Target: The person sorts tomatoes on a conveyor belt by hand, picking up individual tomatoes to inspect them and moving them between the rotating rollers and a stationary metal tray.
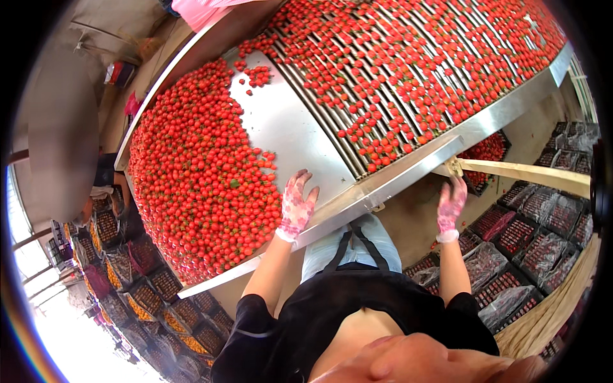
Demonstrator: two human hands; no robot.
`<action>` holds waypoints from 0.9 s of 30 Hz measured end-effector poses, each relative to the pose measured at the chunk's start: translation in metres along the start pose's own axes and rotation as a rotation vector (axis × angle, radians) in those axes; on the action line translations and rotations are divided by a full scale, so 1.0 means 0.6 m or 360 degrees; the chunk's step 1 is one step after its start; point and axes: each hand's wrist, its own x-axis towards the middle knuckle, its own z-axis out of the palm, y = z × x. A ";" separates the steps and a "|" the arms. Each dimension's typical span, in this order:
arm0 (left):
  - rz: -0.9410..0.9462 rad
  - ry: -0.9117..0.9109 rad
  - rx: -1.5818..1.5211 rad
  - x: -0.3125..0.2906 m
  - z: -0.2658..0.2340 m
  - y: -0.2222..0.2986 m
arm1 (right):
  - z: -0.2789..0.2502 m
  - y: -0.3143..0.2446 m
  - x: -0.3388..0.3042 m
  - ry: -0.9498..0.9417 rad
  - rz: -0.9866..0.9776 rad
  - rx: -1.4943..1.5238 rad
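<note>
My left hand [298, 204], in a pink-patterned glove with a white cuff, is over the near rim of the metal sorting table, beside a large heap of cherry tomatoes [198, 172]. Its fingers are spread and nothing is in them. A bare patch of steel tray [287, 134] lies just beyond. My right hand [451, 204], gloved the same way, is outside the table's edge with fingers stretched upward. Its fingertips come close to a pale wooden bar [523, 174]; whether they touch its end I cannot tell.
Sloping metal rollers [345, 115] carry many more tomatoes at the far right. A crate of tomatoes [488, 150] sits under the table's edge. Stacked dark crates [511, 236] stand at the right, others [147, 293] at the lower left. Another person in pink [198, 9] is beyond the table.
</note>
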 end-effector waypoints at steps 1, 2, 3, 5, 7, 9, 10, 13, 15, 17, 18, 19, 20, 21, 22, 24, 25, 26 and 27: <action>-0.0010 0.0011 0.0028 0.016 0.007 -0.034 | 0.024 -0.046 0.032 -0.0109 -0.0117 0.0102; -0.0158 -0.0024 -0.0010 0.035 0.016 -0.072 | 0.052 -0.084 0.066 -0.0219 -0.0239 0.0203; -0.0301 -0.0055 -0.0051 0.060 0.027 -0.113 | 0.084 -0.116 0.095 -0.0323 -0.0317 0.0277; -0.0578 -0.0105 -0.0138 0.112 0.063 -0.187 | 0.152 -0.158 0.133 -0.0523 -0.0343 0.0489; -0.0837 -0.0125 -0.0214 0.170 0.101 -0.250 | 0.225 -0.188 0.150 -0.0663 -0.0287 0.0658; -0.0846 -0.0030 0.0061 0.208 0.116 -0.330 | 0.287 -0.260 0.159 -0.0798 -0.0221 0.0772; -0.0851 -0.0013 0.0169 0.226 0.131 -0.349 | 0.320 -0.267 0.160 -0.0849 -0.0240 0.0801; -0.0698 0.0028 0.0771 0.269 0.159 -0.385 | 0.428 -0.290 0.165 -0.1072 -0.0226 0.0768; -0.0604 0.0172 0.0950 0.280 0.157 -0.412 | 0.514 -0.313 0.179 -0.1145 -0.0331 0.0633; -0.0691 0.0120 0.0939 0.282 0.165 -0.415 | 0.605 -0.327 0.212 -0.1142 -0.0396 0.0576; -0.0719 0.0092 0.0925 0.291 0.168 -0.407 | 0.647 -0.329 0.238 -0.0931 -0.0699 0.0461; -0.0708 0.0107 0.0930 0.293 0.164 -0.404 | 0.686 -0.345 0.260 -0.0898 -0.0703 0.0357; -0.0718 0.0105 0.0944 0.293 0.159 -0.404 | 0.720 -0.369 0.291 -0.1061 -0.0727 0.0225; -0.0718 0.0106 0.0956 0.298 0.157 -0.402 | 0.753 -0.386 0.313 -0.0931 -0.0809 0.0104; -0.0705 0.0097 0.0971 0.299 0.153 -0.404 | 0.782 -0.392 0.342 -0.1009 -0.0980 -0.0151; -0.0697 0.0123 0.1025 0.300 0.152 -0.417 | 0.838 -0.411 0.381 -0.1027 -0.1232 -0.0521; -0.0711 0.0106 0.1008 0.298 0.152 -0.417 | 0.854 -0.418 0.384 -0.1102 -0.1278 -0.0692; -0.0722 0.0088 0.0989 0.295 0.152 -0.416 | 0.869 -0.424 0.386 -0.1174 -0.1319 -0.0869; -0.0726 0.0100 0.0970 0.293 0.150 -0.414 | 0.879 -0.428 0.386 -0.1179 -0.1326 -0.0869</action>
